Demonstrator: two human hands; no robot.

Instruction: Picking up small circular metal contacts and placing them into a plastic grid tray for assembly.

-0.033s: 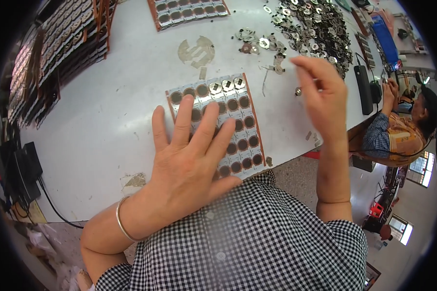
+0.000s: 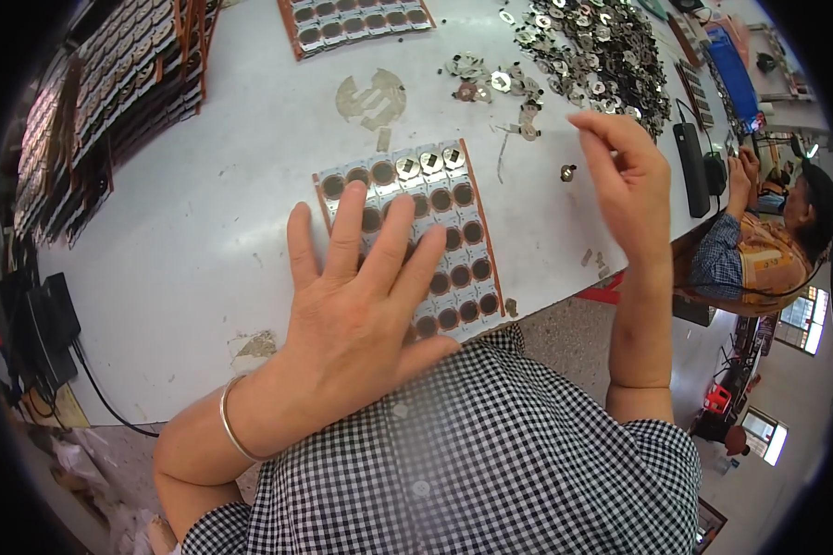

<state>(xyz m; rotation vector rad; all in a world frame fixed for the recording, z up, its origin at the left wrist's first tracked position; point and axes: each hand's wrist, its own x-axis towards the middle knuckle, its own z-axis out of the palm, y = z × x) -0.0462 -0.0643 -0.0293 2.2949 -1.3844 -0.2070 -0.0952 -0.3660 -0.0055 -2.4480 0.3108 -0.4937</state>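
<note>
My left hand (image 2: 352, 305) lies with fingers spread over a panel of small circuit boards (image 2: 466, 236), pressing it on the white table. The panel has rows of dark round pads and brown edge strips. Three shiny metal clips (image 2: 430, 163) sit on pads at the right of its far row. Right of the panel, my right hand (image 2: 631, 180) hovers over the table with fingers curled and thumb and index finger close together. Whatever they pinch, if anything, is too small to make out. One loose metal clip (image 2: 567, 173) lies just left of that hand.
A large heap of loose metal clips (image 2: 602, 55) covers the far right, with a smaller cluster (image 2: 500, 83) beside it. Stacked panels (image 2: 130, 74) stand far left; another panel (image 2: 356, 23) lies at the back. Black adapters (image 2: 42, 324) and a black power strip (image 2: 691, 171) flank the table. A co-worker (image 2: 759, 250) sits right.
My right hand has shifted slightly to the right, away from the loose clip on the table. My left hand and the panel stay in place.
</note>
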